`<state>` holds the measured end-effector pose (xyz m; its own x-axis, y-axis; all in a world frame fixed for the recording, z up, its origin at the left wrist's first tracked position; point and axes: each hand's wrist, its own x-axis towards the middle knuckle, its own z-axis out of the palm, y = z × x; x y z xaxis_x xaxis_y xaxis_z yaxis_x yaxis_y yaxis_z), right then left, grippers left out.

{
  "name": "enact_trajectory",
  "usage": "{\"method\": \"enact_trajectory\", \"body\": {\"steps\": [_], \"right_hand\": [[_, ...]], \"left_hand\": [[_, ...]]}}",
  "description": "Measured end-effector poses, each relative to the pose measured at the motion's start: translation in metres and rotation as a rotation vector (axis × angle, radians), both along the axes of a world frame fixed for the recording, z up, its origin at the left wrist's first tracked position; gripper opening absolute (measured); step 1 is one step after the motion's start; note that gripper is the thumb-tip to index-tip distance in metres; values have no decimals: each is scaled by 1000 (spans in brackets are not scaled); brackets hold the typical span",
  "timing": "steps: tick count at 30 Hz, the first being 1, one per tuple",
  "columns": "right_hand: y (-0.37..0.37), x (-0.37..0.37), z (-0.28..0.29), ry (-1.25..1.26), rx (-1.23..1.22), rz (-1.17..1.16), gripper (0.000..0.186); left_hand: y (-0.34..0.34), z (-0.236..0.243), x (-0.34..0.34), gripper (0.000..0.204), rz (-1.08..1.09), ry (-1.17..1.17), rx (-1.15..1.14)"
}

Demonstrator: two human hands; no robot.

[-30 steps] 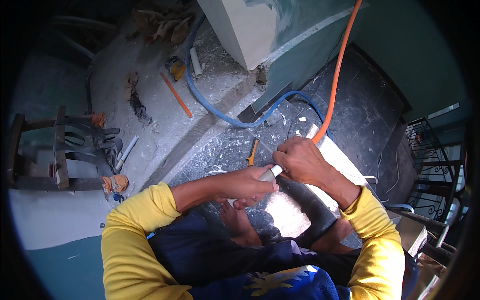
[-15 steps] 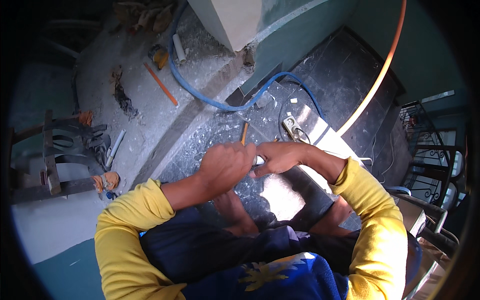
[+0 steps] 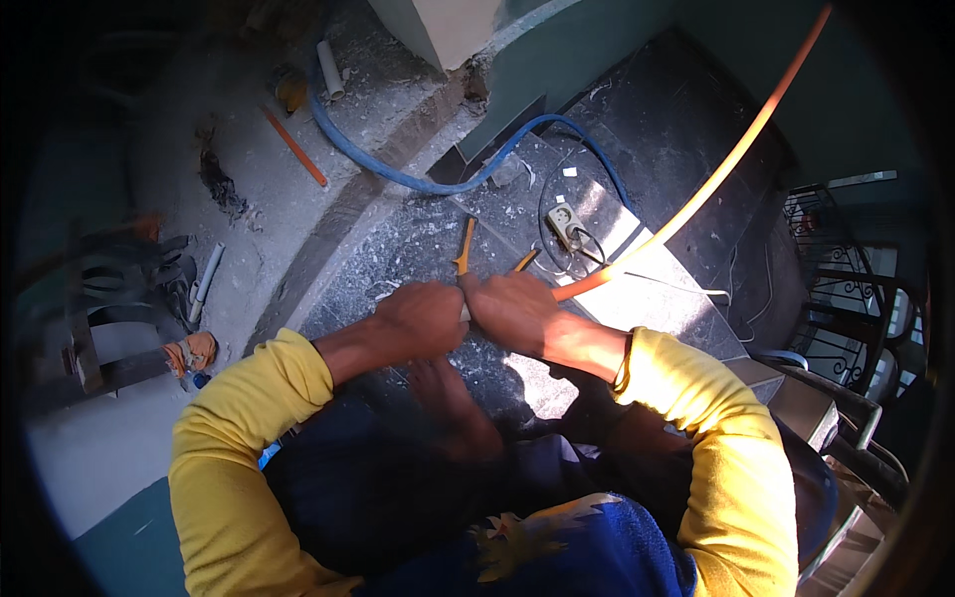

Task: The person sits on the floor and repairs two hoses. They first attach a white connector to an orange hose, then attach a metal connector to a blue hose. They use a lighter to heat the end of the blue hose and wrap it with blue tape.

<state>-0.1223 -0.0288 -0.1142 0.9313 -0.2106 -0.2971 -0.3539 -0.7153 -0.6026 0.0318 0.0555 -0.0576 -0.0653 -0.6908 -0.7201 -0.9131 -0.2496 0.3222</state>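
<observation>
Right fist (image 3: 512, 310): orange hose (image 3: 723, 174), diagonally rightward

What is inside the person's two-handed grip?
Between the left hand and right hand, only a sliver of a pale piece shows. An orange tube emerges beside the right hand. The hands cover the rest, hiding its shape.

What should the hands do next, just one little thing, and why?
Perhaps loosen the left hand a little to look. It and the right hand are closed side by side, covering all but a sliver of the pale piece between them, and the orange hose runs in under the right hand, so whether hose and piece join can't be seen.
</observation>
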Motion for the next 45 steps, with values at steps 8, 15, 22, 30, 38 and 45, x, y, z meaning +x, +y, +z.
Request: {"method": "enact_trajectory", "body": {"steps": [8,15,22,30,38,45], "right_hand": [[-51,5,6,-397,-179,111,20],[-60,-2,17,-421,-51,107,15],[-77,5,11,201,734,188,28],[-25,11,23,4,130,-70,34],[-16,12,6,14,19,-88,33],[-66,6,5,-193,106,30,33]], "left_hand": [[-10,-9,35,29,524,603,368],[-3,12,32,22,71,248,-276],[7,14,-3,9,-391,-274,-783],[-1,13,8,13,-243,-352,-354],[-1,0,12,18,-134,-214,-266],[-17,-22,50,40,94,291,-75]]}}
